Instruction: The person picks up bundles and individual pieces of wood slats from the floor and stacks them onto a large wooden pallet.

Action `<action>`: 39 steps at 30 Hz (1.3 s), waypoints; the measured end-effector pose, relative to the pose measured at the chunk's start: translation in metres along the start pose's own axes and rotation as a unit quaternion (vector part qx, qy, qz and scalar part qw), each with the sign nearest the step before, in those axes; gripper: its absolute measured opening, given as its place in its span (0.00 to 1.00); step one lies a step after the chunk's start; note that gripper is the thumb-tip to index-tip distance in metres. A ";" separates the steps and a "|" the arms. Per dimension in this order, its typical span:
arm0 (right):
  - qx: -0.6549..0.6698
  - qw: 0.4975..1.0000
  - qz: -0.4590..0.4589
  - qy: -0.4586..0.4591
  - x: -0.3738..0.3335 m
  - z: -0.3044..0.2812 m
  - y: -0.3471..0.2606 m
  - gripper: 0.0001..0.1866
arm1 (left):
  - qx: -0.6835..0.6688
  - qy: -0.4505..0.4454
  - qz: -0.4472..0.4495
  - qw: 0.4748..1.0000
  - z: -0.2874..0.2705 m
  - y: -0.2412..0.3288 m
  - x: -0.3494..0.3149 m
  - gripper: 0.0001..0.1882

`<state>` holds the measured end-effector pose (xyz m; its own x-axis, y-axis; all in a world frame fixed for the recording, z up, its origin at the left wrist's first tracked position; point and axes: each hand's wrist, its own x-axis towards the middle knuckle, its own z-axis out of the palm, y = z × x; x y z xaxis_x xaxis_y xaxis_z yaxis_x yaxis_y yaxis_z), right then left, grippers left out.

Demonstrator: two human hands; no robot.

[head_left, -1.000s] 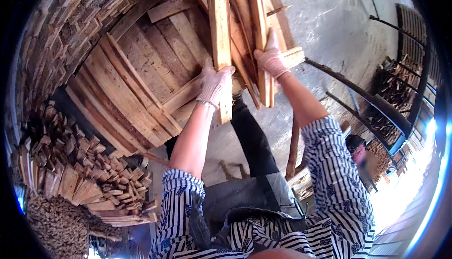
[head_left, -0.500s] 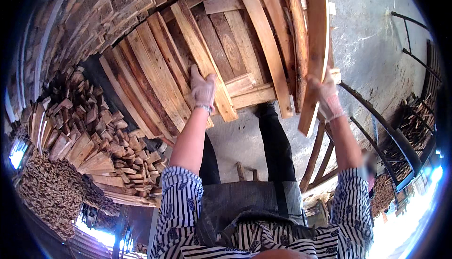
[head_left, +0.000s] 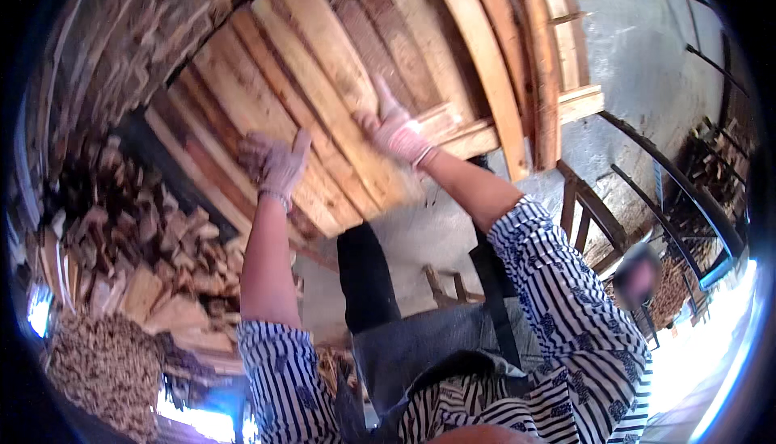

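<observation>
Where planks (head_left: 323, 80) lean, hands (gloved).

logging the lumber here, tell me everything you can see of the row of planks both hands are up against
The row of planks is rough-sawn bare wood in pale tan to reddish brown, long flat boards set side by side and slanting across the view. A short cross piece runs over their lower ends. The gloved right hand presses flat on one board; the gloved left hand is at another.
</observation>
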<state>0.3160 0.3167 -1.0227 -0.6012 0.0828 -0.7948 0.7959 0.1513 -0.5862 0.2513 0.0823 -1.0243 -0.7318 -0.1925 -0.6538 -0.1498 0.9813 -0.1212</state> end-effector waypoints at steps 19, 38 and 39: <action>-0.344 0.893 -0.062 0.282 -0.045 -0.209 -0.008 0.43 | 0.038 -0.031 -0.019 0.999 -0.007 0.000 0.008 0.67; -0.266 0.912 -0.037 0.309 -0.038 -0.277 0.018 0.57 | 0.067 -0.027 -0.027 0.997 0.003 -0.006 0.003 0.68; -0.222 0.931 -0.013 0.288 -0.047 -0.268 0.012 0.57 | 0.063 -0.029 -0.024 0.997 0.002 -0.003 0.002 0.68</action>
<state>0.3346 0.5786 -0.9500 -0.6598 0.5691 -0.4906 0.7497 0.5429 -0.3785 0.2512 0.0789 -1.0266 -0.6859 -0.2425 -0.6861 -0.0961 0.9648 -0.2449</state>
